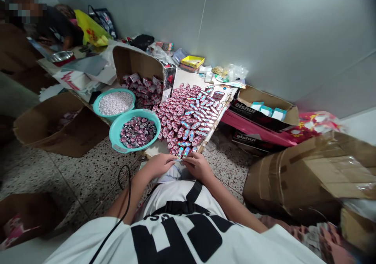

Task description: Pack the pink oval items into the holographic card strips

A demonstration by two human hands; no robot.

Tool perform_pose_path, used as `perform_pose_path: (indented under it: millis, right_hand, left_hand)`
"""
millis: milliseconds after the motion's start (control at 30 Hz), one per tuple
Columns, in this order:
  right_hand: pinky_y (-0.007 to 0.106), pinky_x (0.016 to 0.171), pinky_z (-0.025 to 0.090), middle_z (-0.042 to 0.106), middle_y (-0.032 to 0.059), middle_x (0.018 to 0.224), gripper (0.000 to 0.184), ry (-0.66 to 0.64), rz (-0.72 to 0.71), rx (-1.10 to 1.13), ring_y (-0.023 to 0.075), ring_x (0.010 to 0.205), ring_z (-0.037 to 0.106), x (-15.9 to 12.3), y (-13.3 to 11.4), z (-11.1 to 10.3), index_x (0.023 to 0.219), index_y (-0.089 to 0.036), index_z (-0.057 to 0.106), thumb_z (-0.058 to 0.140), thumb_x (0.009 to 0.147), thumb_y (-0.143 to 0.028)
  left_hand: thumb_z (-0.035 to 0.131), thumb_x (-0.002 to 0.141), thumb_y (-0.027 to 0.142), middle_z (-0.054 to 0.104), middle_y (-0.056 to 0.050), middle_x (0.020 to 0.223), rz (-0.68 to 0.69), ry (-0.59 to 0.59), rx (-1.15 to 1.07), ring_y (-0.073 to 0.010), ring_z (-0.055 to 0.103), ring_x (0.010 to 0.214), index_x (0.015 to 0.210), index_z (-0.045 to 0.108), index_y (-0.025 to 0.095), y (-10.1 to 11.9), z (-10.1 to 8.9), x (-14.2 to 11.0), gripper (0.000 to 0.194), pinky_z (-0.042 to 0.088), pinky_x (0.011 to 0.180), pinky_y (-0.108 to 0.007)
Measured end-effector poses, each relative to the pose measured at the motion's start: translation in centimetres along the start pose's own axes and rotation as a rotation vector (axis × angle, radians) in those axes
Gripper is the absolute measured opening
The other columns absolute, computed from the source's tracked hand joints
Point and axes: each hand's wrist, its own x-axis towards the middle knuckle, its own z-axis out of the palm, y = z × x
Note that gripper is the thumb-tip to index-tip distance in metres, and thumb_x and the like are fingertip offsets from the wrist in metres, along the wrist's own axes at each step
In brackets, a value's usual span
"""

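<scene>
My left hand (pixel 161 164) and my right hand (pixel 199 166) meet at the near edge of the table, thumbs and fingers pinched together. Between the fingertips shows a sliver of something pale, too small and covered to name. Right in front of them, many small red-and-pink printed packs (pixel 176 113) stand in packed rows, some with shiny bluish holographic faces. Left of the rows, a turquoise basin (pixel 114 146) holds dark, pink-centred round pieces (pixel 138 132). Behind it another turquoise basin (pixel 96 108) is filled with small whitish pieces (pixel 116 102).
An open carton (pixel 123 58) of the same packs lies on its side behind the basins. To the right stands a black carton (pixel 246 113) with white-and-teal boxes; a large taped carton (pixel 282 178) is nearer. Another carton (pixel 79 138) stands on the left floor. A person (pixel 58 27) sits far left.
</scene>
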Motion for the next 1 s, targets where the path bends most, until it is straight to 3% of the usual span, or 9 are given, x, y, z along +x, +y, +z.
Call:
perform_pose_path:
  millis: [200, 433, 567, 667, 800, 1000]
  right_hand:
    - [0.031, 0.073, 0.052, 0.068, 0.0081, 0.086, 0.016, -0.053, 0.016, 0.033, 0.0184, 0.08, 0.063, 0.1, -0.4, 0.1, 0.084, -0.022, 0.076, 0.061, 0.089, -0.026]
    - [0.032, 0.072, 0.052, 0.069, 0.0083, 0.093, 0.017, -0.082, 0.222, 0.146, 0.018, 0.076, 0.063, 0.8, 0.3, -1.4, 0.093, -0.019, 0.074, 0.071, 0.078, -0.026]
    - [0.028, 0.064, 0.05, 0.071, 0.0049, 0.082, 0.019, -0.196, 0.317, 0.237, 0.0174, 0.071, 0.063, 0.6, 0.8, -2.8, 0.095, -0.019, 0.073, 0.07, 0.077, -0.025]
    - [0.025, 0.057, 0.047, 0.07, 0.0016, 0.071, 0.017, -0.212, 0.374, 0.241, 0.0147, 0.061, 0.059, 0.3, 0.3, -3.0, 0.092, -0.019, 0.073, 0.068, 0.077, -0.024]
    - [0.024, 0.057, 0.047, 0.07, 0.0013, 0.07, 0.015, -0.178, 0.335, 0.282, 0.0142, 0.061, 0.059, 0.5, -1.0, -3.1, 0.09, -0.02, 0.075, 0.066, 0.078, -0.022]
    - [0.024, 0.061, 0.048, 0.073, 0.0022, 0.074, 0.014, -0.195, 0.26, 0.294, 0.0149, 0.065, 0.063, 1.0, -2.3, -4.0, 0.087, -0.022, 0.077, 0.066, 0.079, -0.018]
  left_hand:
    - [0.048, 0.092, 0.039, 0.069, -0.007, 0.123, -0.055, 0.029, 0.008, -0.0231, 0.063, 0.111, 0.124, 0.066, 0.023, -1.0, 0.5, -0.2, 0.04, 0.045, 0.097, -0.031]
    - [0.047, 0.092, 0.036, 0.07, -0.005, 0.121, -0.024, 0.054, 0.006, -0.0219, 0.064, 0.109, 0.121, 0.067, 0.024, -0.9, 0.3, -0.3, 0.037, 0.046, 0.095, -0.031]
    - [0.047, 0.092, 0.031, 0.07, -0.007, 0.116, -0.008, 0.103, 0.014, -0.0203, 0.063, 0.106, 0.115, 0.068, 0.022, -0.8, 0.2, -0.5, 0.033, 0.047, 0.094, -0.031]
    - [0.049, 0.09, 0.028, 0.069, -0.007, 0.111, 0.024, 0.138, 0.016, -0.0196, 0.063, 0.102, 0.111, 0.068, 0.021, -0.4, 0.2, -0.6, 0.029, 0.048, 0.092, -0.031]
    - [0.06, 0.086, 0.037, 0.07, -0.006, 0.113, 0.092, 0.187, 0.016, -0.0205, 0.064, 0.102, 0.117, 0.065, 0.023, 0.5, 0.6, -0.3, 0.035, 0.048, 0.091, -0.031]
    - [0.057, 0.09, 0.036, 0.074, -0.006, 0.097, 0.218, 0.197, -0.031, -0.0174, 0.065, 0.09, 0.097, 0.074, 0.021, 0.6, 1.2, 0.1, 0.024, 0.048, 0.084, -0.028]
